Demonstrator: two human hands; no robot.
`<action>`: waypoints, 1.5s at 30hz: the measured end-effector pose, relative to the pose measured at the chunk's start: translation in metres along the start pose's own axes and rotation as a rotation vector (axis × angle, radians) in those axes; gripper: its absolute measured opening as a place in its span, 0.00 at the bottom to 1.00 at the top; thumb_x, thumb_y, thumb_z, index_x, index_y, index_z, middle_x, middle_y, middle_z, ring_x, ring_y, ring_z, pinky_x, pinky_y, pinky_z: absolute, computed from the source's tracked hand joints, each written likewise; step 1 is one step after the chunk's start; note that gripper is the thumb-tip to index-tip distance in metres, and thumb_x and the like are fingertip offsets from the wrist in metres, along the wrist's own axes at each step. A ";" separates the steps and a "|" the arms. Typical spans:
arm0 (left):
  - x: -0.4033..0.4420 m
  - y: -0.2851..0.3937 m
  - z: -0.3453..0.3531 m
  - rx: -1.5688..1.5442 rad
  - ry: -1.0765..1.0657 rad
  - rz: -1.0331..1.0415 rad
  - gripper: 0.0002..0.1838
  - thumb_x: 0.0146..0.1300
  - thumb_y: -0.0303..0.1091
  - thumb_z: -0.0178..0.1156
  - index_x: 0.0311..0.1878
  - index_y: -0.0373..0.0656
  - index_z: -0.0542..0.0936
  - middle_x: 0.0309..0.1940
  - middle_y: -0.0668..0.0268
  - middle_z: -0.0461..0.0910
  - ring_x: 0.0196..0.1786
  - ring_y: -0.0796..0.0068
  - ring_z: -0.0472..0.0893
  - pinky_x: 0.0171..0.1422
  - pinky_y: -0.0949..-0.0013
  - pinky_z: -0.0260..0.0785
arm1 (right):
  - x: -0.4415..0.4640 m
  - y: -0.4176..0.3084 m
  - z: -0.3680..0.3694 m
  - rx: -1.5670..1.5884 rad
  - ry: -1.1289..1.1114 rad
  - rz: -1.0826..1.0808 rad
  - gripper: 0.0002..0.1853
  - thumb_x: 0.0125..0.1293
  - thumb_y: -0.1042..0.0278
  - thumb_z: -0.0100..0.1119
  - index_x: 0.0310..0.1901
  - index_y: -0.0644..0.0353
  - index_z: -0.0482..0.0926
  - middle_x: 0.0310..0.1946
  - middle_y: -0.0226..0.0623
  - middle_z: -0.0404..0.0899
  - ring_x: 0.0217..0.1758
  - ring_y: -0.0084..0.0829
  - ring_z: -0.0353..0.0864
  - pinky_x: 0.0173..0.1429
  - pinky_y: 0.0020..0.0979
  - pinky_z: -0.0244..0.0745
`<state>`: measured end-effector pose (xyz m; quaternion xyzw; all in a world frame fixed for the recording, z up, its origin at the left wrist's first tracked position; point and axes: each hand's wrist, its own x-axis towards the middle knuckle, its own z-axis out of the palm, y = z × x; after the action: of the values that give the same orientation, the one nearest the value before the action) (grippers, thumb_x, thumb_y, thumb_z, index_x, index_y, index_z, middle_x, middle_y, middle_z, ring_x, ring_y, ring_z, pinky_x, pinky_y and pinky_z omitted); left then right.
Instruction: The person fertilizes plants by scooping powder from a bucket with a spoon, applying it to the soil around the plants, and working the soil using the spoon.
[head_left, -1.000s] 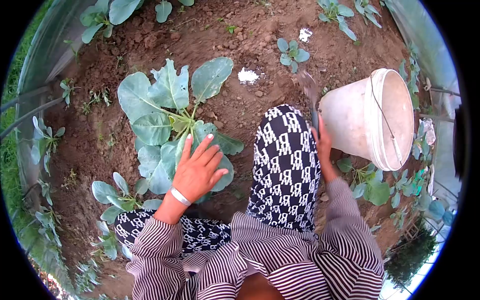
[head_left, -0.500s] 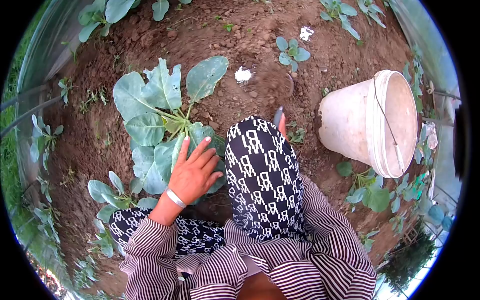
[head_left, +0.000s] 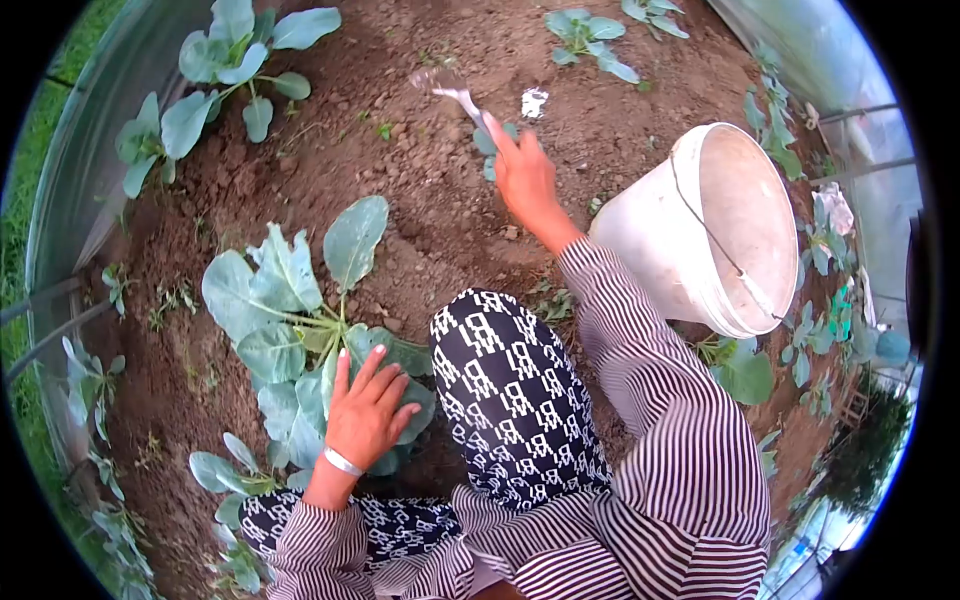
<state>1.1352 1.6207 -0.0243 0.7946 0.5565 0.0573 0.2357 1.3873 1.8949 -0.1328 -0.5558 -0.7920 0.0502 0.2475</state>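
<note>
My left hand (head_left: 365, 415), with a silver bracelet at the wrist, rests with fingers spread on the lower leaves of a large leafy plant (head_left: 290, 345). My right hand (head_left: 525, 178) is stretched out ahead, wrapped round the handle of a small hand tool (head_left: 455, 92). Its metal head is blurred and hangs over the brown soil (head_left: 400, 170). Partly hidden behind the right hand is a small seedling (head_left: 487, 140). A patch of white granules (head_left: 534, 102) lies just to the right of the tool.
A white bucket (head_left: 665, 240) lies tilted beside my right forearm, its mouth facing right. More leafy plants (head_left: 235, 60) grow at the upper left, others at the top right and along both edges. Plastic sheeting (head_left: 90, 170) borders the bed. My patterned knee (head_left: 515, 390) is raised between my arms.
My right hand has come out from behind the knee and reached forward with the tool. The nearer white patch no longer shows. The view has shifted forward; my left hand stays on the leaves.
</note>
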 end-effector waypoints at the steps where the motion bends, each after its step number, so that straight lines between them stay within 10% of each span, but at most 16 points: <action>1: 0.000 -0.001 0.001 0.001 0.008 -0.007 0.19 0.55 0.43 0.65 0.48 0.43 0.80 0.51 0.64 0.78 0.68 0.60 0.66 0.75 0.42 0.46 | 0.017 0.008 0.003 0.005 0.017 0.091 0.34 0.58 0.74 0.56 0.69 0.45 0.62 0.37 0.47 0.71 0.35 0.46 0.76 0.39 0.45 0.72; 8: -0.008 0.004 -0.007 0.003 0.001 -0.036 0.20 0.55 0.43 0.65 0.48 0.43 0.81 0.51 0.64 0.78 0.69 0.59 0.66 0.75 0.41 0.45 | -0.011 0.117 0.025 -0.106 0.474 0.635 0.34 0.60 0.71 0.52 0.68 0.67 0.55 0.40 0.59 0.76 0.41 0.54 0.77 0.46 0.48 0.71; 10: -0.010 0.001 -0.004 0.004 -0.016 -0.030 0.19 0.55 0.43 0.65 0.48 0.43 0.81 0.51 0.65 0.78 0.69 0.60 0.66 0.75 0.41 0.45 | -0.023 0.129 0.023 -0.080 0.261 1.025 0.36 0.61 0.70 0.53 0.69 0.69 0.50 0.47 0.62 0.73 0.45 0.56 0.78 0.49 0.51 0.71; 17: -0.015 0.002 -0.002 0.010 -0.007 -0.031 0.19 0.54 0.43 0.66 0.46 0.43 0.81 0.50 0.66 0.78 0.68 0.62 0.67 0.74 0.40 0.46 | -0.028 0.140 0.091 0.283 0.481 0.855 0.35 0.59 0.68 0.54 0.66 0.76 0.56 0.31 0.63 0.78 0.36 0.60 0.79 0.45 0.50 0.71; 23: -0.010 0.000 -0.003 -0.003 -0.008 -0.015 0.19 0.56 0.43 0.64 0.48 0.43 0.81 0.51 0.65 0.78 0.69 0.60 0.66 0.75 0.42 0.45 | 0.013 0.078 0.051 0.173 -0.016 0.794 0.34 0.60 0.70 0.53 0.68 0.71 0.56 0.49 0.62 0.75 0.47 0.55 0.78 0.49 0.46 0.72; 26: -0.012 -0.001 -0.003 -0.021 0.024 -0.021 0.19 0.57 0.43 0.64 0.48 0.43 0.80 0.52 0.65 0.78 0.69 0.61 0.66 0.75 0.43 0.46 | 0.002 0.073 0.044 -0.018 0.345 0.684 0.34 0.61 0.70 0.52 0.69 0.69 0.55 0.46 0.61 0.74 0.44 0.56 0.77 0.47 0.48 0.72; 30: -0.017 -0.003 -0.004 -0.034 0.076 0.017 0.18 0.56 0.43 0.65 0.47 0.43 0.81 0.51 0.64 0.78 0.68 0.61 0.67 0.75 0.46 0.48 | 0.012 0.082 -0.005 -0.161 -0.106 0.589 0.38 0.64 0.66 0.53 0.72 0.59 0.48 0.46 0.56 0.72 0.44 0.53 0.77 0.46 0.47 0.72; 34: -0.016 -0.014 0.003 -0.073 0.136 0.102 0.17 0.56 0.42 0.65 0.45 0.43 0.82 0.50 0.64 0.79 0.67 0.61 0.69 0.74 0.46 0.51 | 0.010 0.074 -0.020 0.101 0.230 0.326 0.31 0.61 0.70 0.54 0.67 0.62 0.63 0.32 0.48 0.78 0.32 0.43 0.79 0.37 0.42 0.74; 35: -0.018 -0.017 0.004 -0.085 0.148 0.116 0.17 0.56 0.42 0.65 0.45 0.43 0.82 0.50 0.64 0.79 0.66 0.60 0.69 0.73 0.46 0.52 | 0.017 0.024 -0.070 0.757 -0.017 0.813 0.31 0.62 0.72 0.53 0.68 0.60 0.62 0.27 0.35 0.74 0.21 0.24 0.71 0.22 0.28 0.67; 39: -0.024 -0.025 0.006 -0.122 0.188 0.169 0.17 0.56 0.44 0.66 0.44 0.44 0.82 0.48 0.65 0.80 0.65 0.61 0.71 0.72 0.46 0.53 | -0.008 -0.031 -0.149 1.342 0.079 0.848 0.31 0.64 0.74 0.51 0.70 0.57 0.59 0.23 0.27 0.67 0.16 0.13 0.57 0.14 0.17 0.51; 45: -0.031 -0.027 0.010 -0.146 0.187 0.181 0.15 0.55 0.42 0.66 0.43 0.44 0.83 0.47 0.63 0.81 0.63 0.59 0.72 0.72 0.46 0.53 | -0.043 -0.032 -0.334 1.111 0.030 0.942 0.21 0.67 0.68 0.52 0.60 0.61 0.68 0.25 0.27 0.68 0.15 0.11 0.54 0.14 0.16 0.47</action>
<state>1.1037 1.5966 -0.0395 0.8136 0.4965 0.1926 0.2336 1.5208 1.7790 0.1557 -0.6307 -0.3230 0.5385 0.4560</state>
